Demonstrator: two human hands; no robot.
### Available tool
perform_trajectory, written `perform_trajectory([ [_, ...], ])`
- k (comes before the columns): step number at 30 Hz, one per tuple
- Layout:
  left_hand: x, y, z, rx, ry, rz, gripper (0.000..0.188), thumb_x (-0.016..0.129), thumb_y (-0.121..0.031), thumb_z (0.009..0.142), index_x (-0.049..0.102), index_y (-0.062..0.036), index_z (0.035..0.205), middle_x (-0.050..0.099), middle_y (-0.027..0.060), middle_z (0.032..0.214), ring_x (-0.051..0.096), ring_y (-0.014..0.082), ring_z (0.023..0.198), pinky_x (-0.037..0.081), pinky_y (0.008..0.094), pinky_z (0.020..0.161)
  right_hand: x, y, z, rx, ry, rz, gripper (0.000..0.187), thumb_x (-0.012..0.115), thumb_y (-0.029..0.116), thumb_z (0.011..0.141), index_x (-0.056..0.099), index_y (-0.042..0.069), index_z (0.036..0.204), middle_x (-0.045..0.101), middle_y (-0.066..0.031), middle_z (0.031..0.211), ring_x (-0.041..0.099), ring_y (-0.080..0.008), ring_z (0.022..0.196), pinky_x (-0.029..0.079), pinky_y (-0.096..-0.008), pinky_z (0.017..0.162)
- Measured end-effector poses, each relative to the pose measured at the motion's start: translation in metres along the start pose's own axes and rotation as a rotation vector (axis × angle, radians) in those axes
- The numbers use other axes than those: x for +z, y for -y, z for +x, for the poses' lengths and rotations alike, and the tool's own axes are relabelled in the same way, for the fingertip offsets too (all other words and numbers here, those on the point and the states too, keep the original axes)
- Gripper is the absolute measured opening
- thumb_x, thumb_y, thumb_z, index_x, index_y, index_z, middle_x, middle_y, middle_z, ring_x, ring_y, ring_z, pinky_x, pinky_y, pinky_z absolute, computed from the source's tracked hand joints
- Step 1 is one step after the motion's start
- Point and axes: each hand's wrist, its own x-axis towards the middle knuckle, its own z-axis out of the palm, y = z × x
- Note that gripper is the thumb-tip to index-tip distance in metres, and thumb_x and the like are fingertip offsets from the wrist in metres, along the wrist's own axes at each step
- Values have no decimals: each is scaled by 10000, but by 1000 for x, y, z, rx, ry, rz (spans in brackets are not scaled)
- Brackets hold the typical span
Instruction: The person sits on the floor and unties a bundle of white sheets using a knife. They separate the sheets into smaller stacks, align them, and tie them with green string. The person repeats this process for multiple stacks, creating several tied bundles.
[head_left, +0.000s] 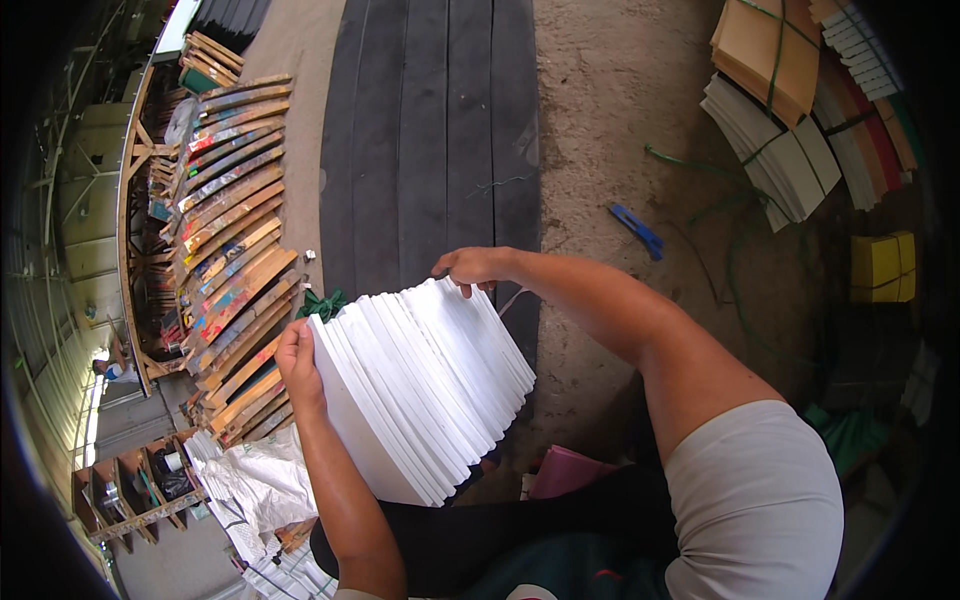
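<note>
A thick stack of white paper bundles (420, 375), fanned into several layers, is tilted in front of my body. My left hand (298, 358) grips its left side, with the thumb along the upper corner and the other fingers partly hidden. At the far edge, my right hand (474, 267) is closed with its fingers bent down against the stack; what they pinch cannot be made out. A bunch of green strapping (322, 305) sits by the far left corner, close to my left hand. A thin pale strip (513, 298) shows just beyond the stack's right side.
Long black strips (420, 130) run away from me over the ground. A row of paint-stained wooden boards (235, 240) lines the left. A blue cutter (637, 232) and green cord (690, 165) lie right. Tied paper bundles (775, 165) and a yellow bundle (883, 267) stand farther right.
</note>
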Motion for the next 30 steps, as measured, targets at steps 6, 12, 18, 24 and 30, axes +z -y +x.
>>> perform_trajectory([
  [6,1,0,0,14,-2,10,288,591,-277,1094,687,-9,1053,691,20,966,590,86,889,456,248,848,2,-1,1,-14,26,-20,663,478,123,908,493,195,1566,752,-118,1103,599,-221,809,552,-428,719],
  [12,-1,1,0,15,2,19,290,589,-276,1095,690,-6,1058,691,21,969,590,86,892,455,249,854,2,-3,4,5,28,24,659,462,109,903,506,188,1556,731,-112,1187,595,-212,784,546,-415,696],
  [18,-2,3,0,7,8,-8,287,586,-272,1097,689,-5,1069,694,22,979,595,88,899,458,251,864,3,-13,6,23,-11,53,679,441,92,893,490,184,1564,726,-128,1174,548,-164,644,477,-361,582],
  [24,-1,1,-2,-10,0,-30,282,589,-270,1096,689,-7,1079,698,25,988,600,88,908,463,252,867,8,-12,10,17,10,96,652,483,108,884,520,179,1531,751,-101,1062,584,-203,774,514,-403,652],
  [30,2,0,0,-1,-4,-27,275,595,-264,1092,688,-5,1083,702,26,993,603,89,906,466,253,867,3,-13,22,31,12,101,587,520,135,888,578,168,1470,755,-80,1005,580,-203,787,526,-415,667],
])
